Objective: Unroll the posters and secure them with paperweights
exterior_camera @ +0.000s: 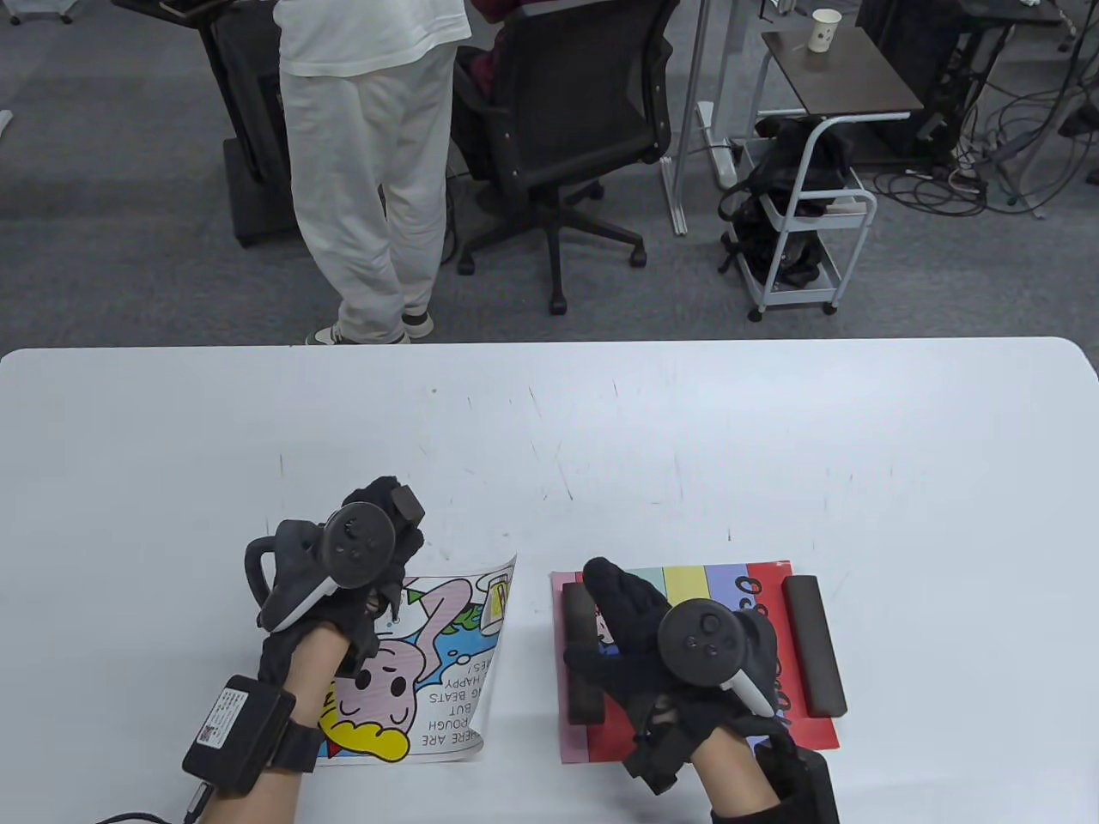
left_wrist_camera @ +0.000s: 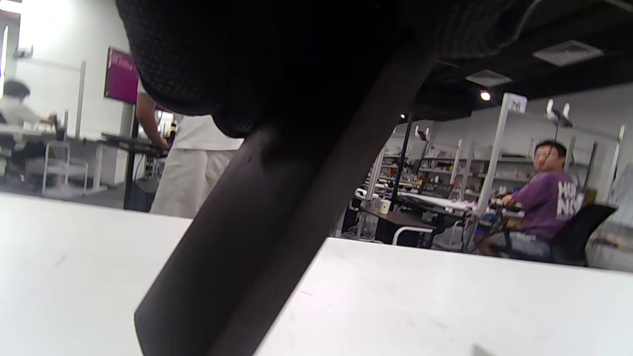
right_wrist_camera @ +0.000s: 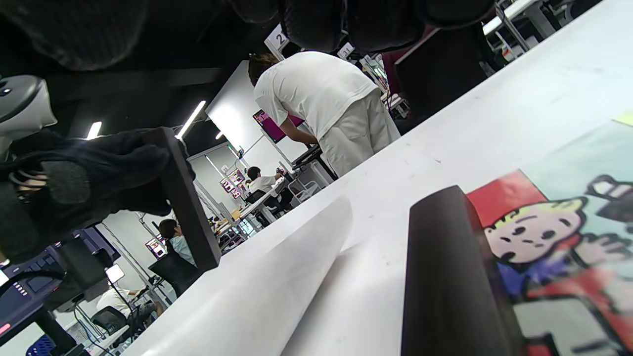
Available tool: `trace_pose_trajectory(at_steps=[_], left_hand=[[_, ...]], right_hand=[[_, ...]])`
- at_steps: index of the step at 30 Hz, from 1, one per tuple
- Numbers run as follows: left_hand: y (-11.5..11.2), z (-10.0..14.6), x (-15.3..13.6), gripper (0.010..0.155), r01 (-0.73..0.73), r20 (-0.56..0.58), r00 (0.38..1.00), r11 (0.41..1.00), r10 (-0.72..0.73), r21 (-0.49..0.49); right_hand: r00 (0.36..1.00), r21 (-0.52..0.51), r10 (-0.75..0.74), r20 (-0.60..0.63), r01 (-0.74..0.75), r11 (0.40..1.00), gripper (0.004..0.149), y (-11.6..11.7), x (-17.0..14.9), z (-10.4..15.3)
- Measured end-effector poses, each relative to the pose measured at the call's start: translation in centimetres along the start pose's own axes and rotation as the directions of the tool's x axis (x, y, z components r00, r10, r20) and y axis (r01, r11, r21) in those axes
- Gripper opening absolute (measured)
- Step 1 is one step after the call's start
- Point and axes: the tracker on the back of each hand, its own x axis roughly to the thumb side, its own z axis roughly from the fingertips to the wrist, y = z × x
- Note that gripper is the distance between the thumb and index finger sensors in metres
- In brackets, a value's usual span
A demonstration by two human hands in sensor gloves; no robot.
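Note:
A cartoon poster [exterior_camera: 429, 678] lies at the front left of the white table [exterior_camera: 601, 412], and its right edge [exterior_camera: 500, 601] curls up. My left hand [exterior_camera: 382, 536] is over the poster's far left corner and grips a dark bar paperweight [exterior_camera: 409, 506]; the bar crosses the left wrist view [left_wrist_camera: 257, 232] just above the table. A striped poster [exterior_camera: 730, 584] lies flat at the front right under two dark bars, a left one [exterior_camera: 580, 661] and a right one [exterior_camera: 814, 645]. My right hand [exterior_camera: 618, 609] is open above the left bar [right_wrist_camera: 445, 277], holding nothing.
The table's far half is bare white surface. Beyond its far edge a person in white [exterior_camera: 369, 163] stands beside an office chair [exterior_camera: 567, 112], with a small cart [exterior_camera: 807, 223] further right.

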Motion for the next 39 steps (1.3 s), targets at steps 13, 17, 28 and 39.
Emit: trace_pose_trajectory(at_steps=[13,17,28,39], left_hand=[[-4.9,0.6,1.9,0.073,-0.189,-0.273,0.955,0.941,0.111,-0.279],[-7.0,0.1,3.3,0.073,-0.139,-0.302,0.953,0.914,0.018,-0.382],[-11.9,-0.8,8.5,0.074,-0.039,-0.256,0.958,0.833,-0.125,-0.552],[-15.1,-0.2,9.7,0.075,0.1,-0.193,0.952,0.839,-0.237,-0.535]], right_hand=[[1.0,-0.002,0.004,-0.017,-0.004,1.0,0.086,-0.3,-0.6,0.4],[1.0,0.005,0.013,-0.019,-0.013,1.0,0.084,-0.1,-0.6,0.4],[0.998,0.022,0.026,-0.048,-0.025,0.999,0.084,0.2,-1.0,0.3],[0.996,0.034,0.058,-0.064,-0.055,0.998,0.084,0.5,-1.0,0.2]])
